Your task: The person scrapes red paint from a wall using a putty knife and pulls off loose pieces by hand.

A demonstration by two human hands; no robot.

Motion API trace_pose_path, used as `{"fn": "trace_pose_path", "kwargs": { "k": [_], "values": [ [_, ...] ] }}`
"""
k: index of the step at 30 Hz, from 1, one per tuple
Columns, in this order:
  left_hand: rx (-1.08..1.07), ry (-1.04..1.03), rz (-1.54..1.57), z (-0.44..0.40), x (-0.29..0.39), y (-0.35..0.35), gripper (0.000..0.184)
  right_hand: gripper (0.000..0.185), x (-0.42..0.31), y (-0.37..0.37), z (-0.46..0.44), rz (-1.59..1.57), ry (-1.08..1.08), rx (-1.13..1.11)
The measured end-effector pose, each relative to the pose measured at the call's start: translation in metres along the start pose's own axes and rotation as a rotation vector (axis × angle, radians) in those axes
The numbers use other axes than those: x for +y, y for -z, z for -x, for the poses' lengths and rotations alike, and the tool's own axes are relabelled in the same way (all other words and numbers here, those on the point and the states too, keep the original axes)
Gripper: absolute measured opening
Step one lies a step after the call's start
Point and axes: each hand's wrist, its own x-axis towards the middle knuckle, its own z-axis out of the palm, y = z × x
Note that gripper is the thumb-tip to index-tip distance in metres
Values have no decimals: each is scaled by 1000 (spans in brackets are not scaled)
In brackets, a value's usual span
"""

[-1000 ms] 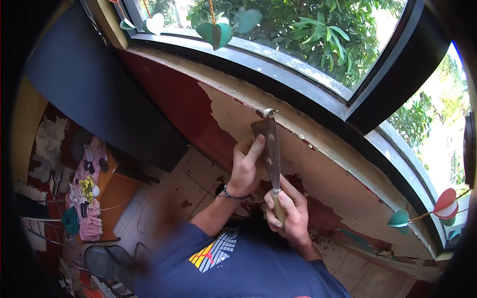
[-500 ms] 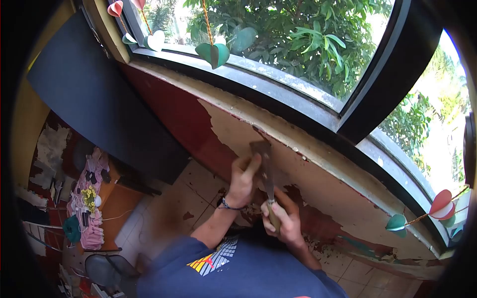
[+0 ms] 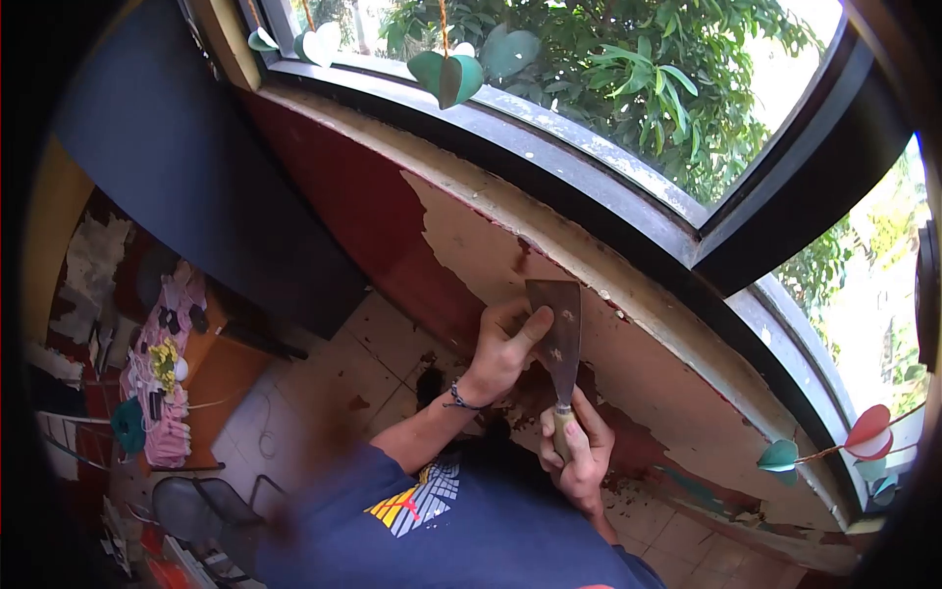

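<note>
A scraper with a wide metal blade [image 3: 559, 329] points up toward the window ledge, in front of the wall [image 3: 471, 231] with its peeled red paint. Its light handle [image 3: 562, 435] is wrapped by the fingers of my right hand [image 3: 581, 454]. My left hand [image 3: 505, 351], with a dark bracelet at the wrist, pinches the left edge of the blade, thumb on its face. The blade's wide end is just below the ledge [image 3: 491, 187]; whether it touches the wall I cannot tell.
A framed window [image 3: 589, 147] runs above the ledge, with paper heart garlands [image 3: 448, 79] hanging before it. At left are a dark panel [image 3: 196, 187], an orange table [image 3: 218, 393] with a pink cloth and a chair [image 3: 201, 506]. Paint flakes lie on the tiled floor [image 3: 378, 339].
The scraper first moved down from the ledge's edge, and its blade now faces the camera more flatly. Both hands moved with it, keeping their hold. The view has shifted slightly.
</note>
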Motion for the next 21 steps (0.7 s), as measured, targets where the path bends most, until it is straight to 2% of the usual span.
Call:
{"fn": "trace_pose_path", "kwargs": {
  "k": [3,5,10,12,17,21],
  "values": [
    [89,29,68,-8,10,0,26,44,-9,-3,-20,73,-117,24],
    [113,-48,148,-17,15,7,27,44,-7,-12,-30,81,-41,-47],
    [144,-82,114,-15,29,2,26,45,2,-21,-21,52,15,-20],
    [54,3,16,-11,25,4,24,45,3,-23,-14,57,29,2],
    [46,-71,69,-18,31,4,26,46,1,-30,-16,9,62,29],
    [15,-43,59,-16,33,5,26,46,8,-33,-10,61,123,28]
  ]
}}
